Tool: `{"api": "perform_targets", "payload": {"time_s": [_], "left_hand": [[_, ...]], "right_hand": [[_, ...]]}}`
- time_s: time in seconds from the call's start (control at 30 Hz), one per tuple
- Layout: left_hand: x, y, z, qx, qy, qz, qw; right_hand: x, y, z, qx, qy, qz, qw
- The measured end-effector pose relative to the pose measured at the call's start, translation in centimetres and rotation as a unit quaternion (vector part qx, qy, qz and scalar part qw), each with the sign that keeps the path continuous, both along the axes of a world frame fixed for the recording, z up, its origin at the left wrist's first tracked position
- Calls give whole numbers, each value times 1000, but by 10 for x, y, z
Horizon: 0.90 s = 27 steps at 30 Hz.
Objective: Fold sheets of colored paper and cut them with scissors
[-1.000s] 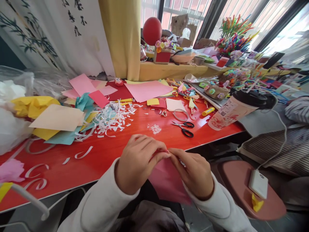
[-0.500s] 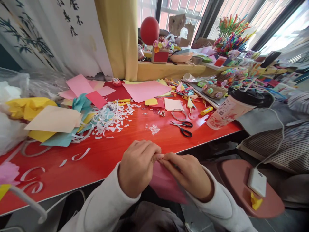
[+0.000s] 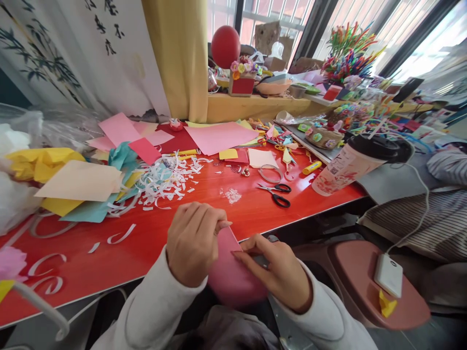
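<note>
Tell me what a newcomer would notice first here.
First, the bright red table, with a heap of white paper strips left of its middle. At its near edge, the left hand and right hand hold a pink sheet. Farther back, a round red object stands out before the window.

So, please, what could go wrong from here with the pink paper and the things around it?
The pink paper might crease or tear, because the left hand and right hand both pinch it. The cup stands near the front edge of the red table, so a bump could perhaps tip it over.
</note>
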<state>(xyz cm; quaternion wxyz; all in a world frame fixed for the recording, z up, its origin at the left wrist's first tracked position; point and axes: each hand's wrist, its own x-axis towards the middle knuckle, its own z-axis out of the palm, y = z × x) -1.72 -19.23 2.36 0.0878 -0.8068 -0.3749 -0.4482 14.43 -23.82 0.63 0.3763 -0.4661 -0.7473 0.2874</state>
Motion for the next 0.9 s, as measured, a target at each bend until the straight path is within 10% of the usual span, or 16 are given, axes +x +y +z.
{"api": "perform_targets", "payload": {"time_s": [0.43, 0.9], "left_hand": [[-23, 39, 7, 66, -23, 131, 989], [-72, 105, 12, -76, -253, 295, 918]], "right_hand": [[13, -4, -9, -135, 69, -26, 988], [57, 7, -51, -367, 54, 92, 924]]}}
